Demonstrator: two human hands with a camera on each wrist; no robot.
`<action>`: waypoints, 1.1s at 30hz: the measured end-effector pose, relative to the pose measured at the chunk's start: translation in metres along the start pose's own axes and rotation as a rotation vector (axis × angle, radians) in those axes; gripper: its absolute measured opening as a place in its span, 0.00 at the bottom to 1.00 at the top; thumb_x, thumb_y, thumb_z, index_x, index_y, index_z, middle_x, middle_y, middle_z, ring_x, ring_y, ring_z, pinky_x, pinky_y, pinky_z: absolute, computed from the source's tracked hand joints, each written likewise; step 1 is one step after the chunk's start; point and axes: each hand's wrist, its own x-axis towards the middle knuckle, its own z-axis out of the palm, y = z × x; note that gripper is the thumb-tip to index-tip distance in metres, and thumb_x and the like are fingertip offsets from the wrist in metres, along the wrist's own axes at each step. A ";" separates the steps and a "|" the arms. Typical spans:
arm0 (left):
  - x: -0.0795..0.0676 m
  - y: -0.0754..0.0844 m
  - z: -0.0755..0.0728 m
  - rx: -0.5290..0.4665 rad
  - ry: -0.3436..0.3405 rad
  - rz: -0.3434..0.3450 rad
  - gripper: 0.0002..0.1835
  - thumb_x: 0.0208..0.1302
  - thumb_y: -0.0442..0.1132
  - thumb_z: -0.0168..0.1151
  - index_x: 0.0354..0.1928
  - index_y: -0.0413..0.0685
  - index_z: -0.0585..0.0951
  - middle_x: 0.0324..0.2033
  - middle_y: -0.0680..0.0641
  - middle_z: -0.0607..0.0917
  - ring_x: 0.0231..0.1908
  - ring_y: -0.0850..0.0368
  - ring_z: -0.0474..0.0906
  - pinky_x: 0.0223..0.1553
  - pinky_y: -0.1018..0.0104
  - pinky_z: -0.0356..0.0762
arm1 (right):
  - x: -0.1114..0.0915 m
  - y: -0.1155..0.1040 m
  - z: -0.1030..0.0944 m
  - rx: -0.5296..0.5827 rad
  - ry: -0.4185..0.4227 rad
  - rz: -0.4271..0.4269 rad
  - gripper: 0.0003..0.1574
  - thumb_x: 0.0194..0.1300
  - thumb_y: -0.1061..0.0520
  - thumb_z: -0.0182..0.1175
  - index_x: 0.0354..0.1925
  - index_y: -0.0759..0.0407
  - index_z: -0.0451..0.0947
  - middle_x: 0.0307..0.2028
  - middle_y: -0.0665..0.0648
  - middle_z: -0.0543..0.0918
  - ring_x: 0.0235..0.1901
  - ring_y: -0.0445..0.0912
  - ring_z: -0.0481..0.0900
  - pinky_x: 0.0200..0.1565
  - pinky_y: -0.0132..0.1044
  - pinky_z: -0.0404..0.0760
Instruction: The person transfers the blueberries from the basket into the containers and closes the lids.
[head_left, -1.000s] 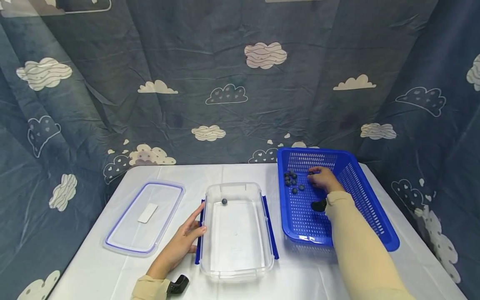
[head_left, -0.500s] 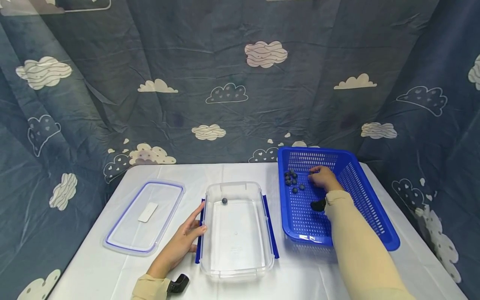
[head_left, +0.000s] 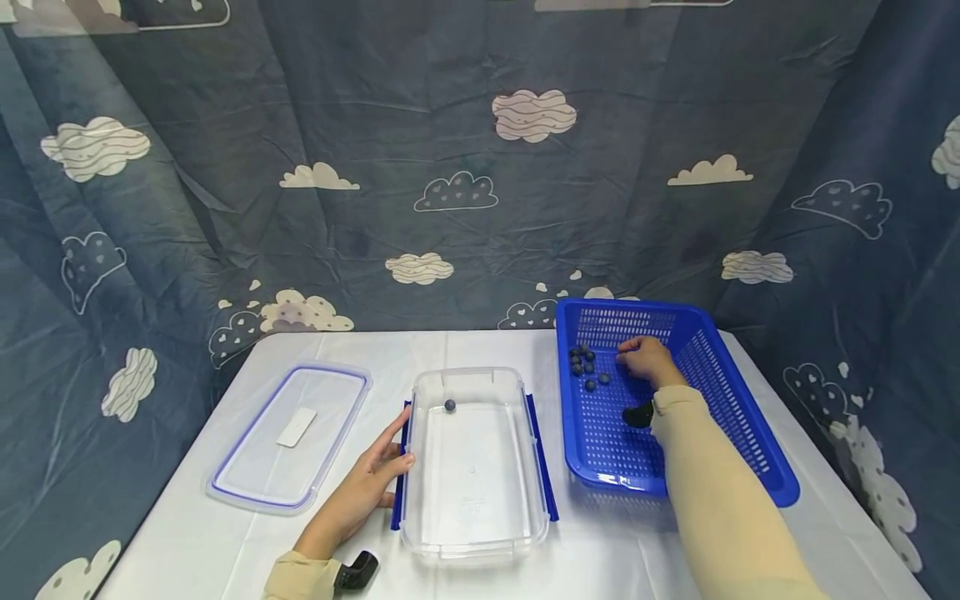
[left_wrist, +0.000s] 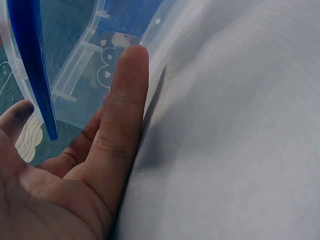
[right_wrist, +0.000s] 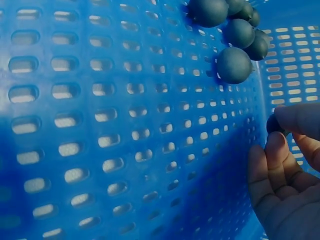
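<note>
My right hand [head_left: 648, 360] is inside the blue plastic basket [head_left: 615, 485], pinching a blueberry [right_wrist: 274, 124] between thumb and fingertips. Several loose blueberries [right_wrist: 234, 65] lie on the basket floor to the left of that hand. At the centre stands a clear lidless storage container [head_left: 472, 475] with blue side clips [head_left: 542, 458]. One blueberry [head_left: 450, 406] sits inside, near its far left corner. My left hand [head_left: 363, 483] rests against the container's left side, fingers extended and thumb at the rim, as the left wrist view shows beside the blue clip [left_wrist: 37, 65].
A clear lid [head_left: 247, 492] with a blue seal lies flat on the white tablecloth [head_left: 600, 550] at the left. A small white rectangle [head_left: 297, 427] shows on it. Behind the table hangs a dark curtain [head_left: 450, 125] with cloud prints.
The view tilts very slightly. Both hands stay almost where they were, the left at the container and the right in the basket.
</note>
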 end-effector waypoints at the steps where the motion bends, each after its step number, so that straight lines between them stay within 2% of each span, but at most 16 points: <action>1: 0.000 0.000 0.000 -0.001 0.002 -0.002 0.41 0.82 0.45 0.57 0.87 0.74 0.48 0.67 0.26 0.66 0.53 0.45 0.80 0.45 0.48 0.91 | 0.000 -0.001 -0.001 0.009 -0.001 -0.004 0.23 0.73 0.64 0.60 0.60 0.77 0.77 0.55 0.74 0.80 0.40 0.49 0.84 0.40 0.34 0.86; 10: -0.001 0.001 0.001 -0.008 0.005 -0.011 0.42 0.82 0.45 0.57 0.87 0.75 0.49 0.66 0.26 0.67 0.52 0.46 0.80 0.45 0.48 0.91 | -0.004 -0.011 -0.006 0.020 0.000 -0.024 0.23 0.74 0.61 0.59 0.62 0.74 0.78 0.54 0.70 0.80 0.37 0.45 0.80 0.35 0.29 0.79; 13: -0.001 0.002 0.001 -0.008 0.003 -0.010 0.42 0.82 0.45 0.57 0.87 0.75 0.49 0.67 0.26 0.66 0.52 0.46 0.80 0.44 0.48 0.91 | -0.006 -0.014 -0.008 0.037 0.004 -0.041 0.22 0.74 0.63 0.57 0.60 0.76 0.78 0.49 0.66 0.81 0.34 0.42 0.78 0.34 0.28 0.78; 16: -0.001 0.002 0.001 -0.006 0.005 -0.010 0.42 0.82 0.45 0.58 0.87 0.74 0.49 0.66 0.27 0.67 0.52 0.46 0.79 0.44 0.49 0.90 | -0.007 -0.015 -0.011 0.044 -0.002 -0.058 0.20 0.74 0.64 0.56 0.57 0.78 0.78 0.39 0.59 0.82 0.30 0.39 0.77 0.33 0.28 0.78; 20: -0.001 0.001 0.000 -0.003 0.006 -0.009 0.42 0.82 0.45 0.58 0.87 0.74 0.49 0.66 0.27 0.67 0.52 0.45 0.79 0.43 0.49 0.90 | -0.007 -0.013 -0.013 0.051 -0.041 -0.045 0.18 0.73 0.66 0.57 0.55 0.78 0.76 0.30 0.52 0.79 0.26 0.39 0.75 0.31 0.29 0.77; 24: -0.001 0.001 -0.001 0.006 0.006 -0.008 0.42 0.82 0.46 0.58 0.87 0.74 0.49 0.67 0.26 0.66 0.53 0.45 0.79 0.44 0.50 0.90 | -0.006 -0.014 -0.009 0.066 -0.086 -0.016 0.23 0.75 0.65 0.57 0.64 0.76 0.73 0.34 0.54 0.80 0.28 0.39 0.77 0.31 0.29 0.78; 28: -0.001 0.001 -0.001 0.011 0.003 -0.003 0.41 0.82 0.46 0.57 0.87 0.75 0.48 0.68 0.26 0.65 0.55 0.43 0.79 0.45 0.49 0.90 | -0.006 -0.021 -0.003 0.055 -0.133 -0.038 0.30 0.77 0.64 0.55 0.73 0.73 0.68 0.42 0.60 0.80 0.35 0.43 0.80 0.34 0.30 0.80; 33: -0.001 0.000 -0.001 0.013 -0.011 0.006 0.41 0.83 0.46 0.56 0.88 0.73 0.47 0.68 0.25 0.65 0.56 0.43 0.79 0.46 0.47 0.91 | -0.002 -0.025 0.005 0.021 -0.151 -0.067 0.31 0.76 0.66 0.55 0.74 0.72 0.68 0.48 0.66 0.81 0.40 0.47 0.81 0.36 0.31 0.81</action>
